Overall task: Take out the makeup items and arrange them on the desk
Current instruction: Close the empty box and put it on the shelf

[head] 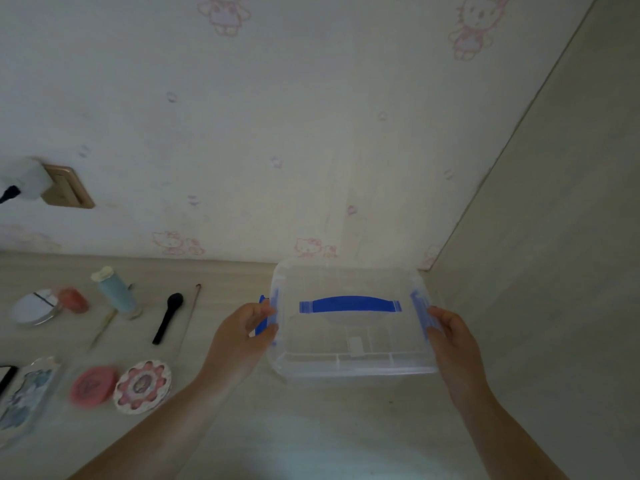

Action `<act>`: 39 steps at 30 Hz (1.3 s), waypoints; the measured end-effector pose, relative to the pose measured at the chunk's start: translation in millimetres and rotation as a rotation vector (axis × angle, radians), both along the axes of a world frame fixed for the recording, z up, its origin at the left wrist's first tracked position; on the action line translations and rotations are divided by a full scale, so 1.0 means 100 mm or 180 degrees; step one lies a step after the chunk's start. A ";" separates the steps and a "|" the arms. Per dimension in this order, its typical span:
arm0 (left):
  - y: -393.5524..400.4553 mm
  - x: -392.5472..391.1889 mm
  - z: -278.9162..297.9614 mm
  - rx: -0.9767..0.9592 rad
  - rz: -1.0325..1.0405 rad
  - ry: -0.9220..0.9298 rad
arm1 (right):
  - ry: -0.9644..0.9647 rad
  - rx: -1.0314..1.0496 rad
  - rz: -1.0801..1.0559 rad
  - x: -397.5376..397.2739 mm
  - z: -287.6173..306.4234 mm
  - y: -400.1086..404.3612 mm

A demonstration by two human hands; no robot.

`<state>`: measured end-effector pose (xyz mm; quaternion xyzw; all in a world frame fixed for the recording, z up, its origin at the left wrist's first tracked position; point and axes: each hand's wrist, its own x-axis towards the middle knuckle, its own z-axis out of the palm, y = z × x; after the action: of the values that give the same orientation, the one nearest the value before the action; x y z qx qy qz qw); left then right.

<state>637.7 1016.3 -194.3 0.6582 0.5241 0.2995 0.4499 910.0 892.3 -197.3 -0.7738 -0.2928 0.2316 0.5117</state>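
A clear plastic storage box with a blue handle on its lid stands on the desk near the wall corner. My left hand grips its left side at the blue latch. My right hand holds the right side at the other blue latch. Makeup items lie spread on the desk to the left: a black brush, a pale blue bottle, a white round compact, an orange-pink piece, a pink round compact, a flower-patterned round case and a blue-patterned palette.
The wall with cartoon-cat wallpaper rises just behind the box. A side panel closes the right. A wall socket with a white plug sits at the left. Two thin sticks lie beside the brush.
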 end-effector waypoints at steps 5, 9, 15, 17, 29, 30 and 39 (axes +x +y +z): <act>0.03 -0.02 -0.05 -0.0010 0.0011 0.0161 | -0.0201 -0.0074 0.0006 0.01 -0.06 -0.03; 0.09 0.02 -0.04 -0.0383 0.0209 0.0190 | -0.0308 -0.0082 -0.0116 0.06 -0.09 -0.01; 0.19 0.08 -0.03 -0.1438 0.0249 -0.0171 | 0.0146 -0.0602 -0.0121 0.21 -0.02 0.09; 0.20 0.08 -0.03 -0.1602 0.0240 -0.0147 | 0.0530 -0.0659 -0.0080 0.25 -0.04 0.09; 0.20 0.09 0.00 -0.1447 0.0081 -0.0125 | 0.0582 -0.1021 -0.0245 0.34 -0.06 0.10; 0.18 0.11 0.01 -0.1380 0.0029 -0.0144 | 0.0543 -0.0999 -0.0241 0.34 -0.06 0.10; 0.05 0.26 -0.08 -0.1138 0.0352 -0.0387 | 0.0394 -0.0637 -0.0045 0.24 -0.09 0.08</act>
<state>664.2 1020.8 -202.0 0.5186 0.5761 0.2651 0.5734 933.5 900.5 -206.5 -0.8073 -0.2306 0.3034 0.4506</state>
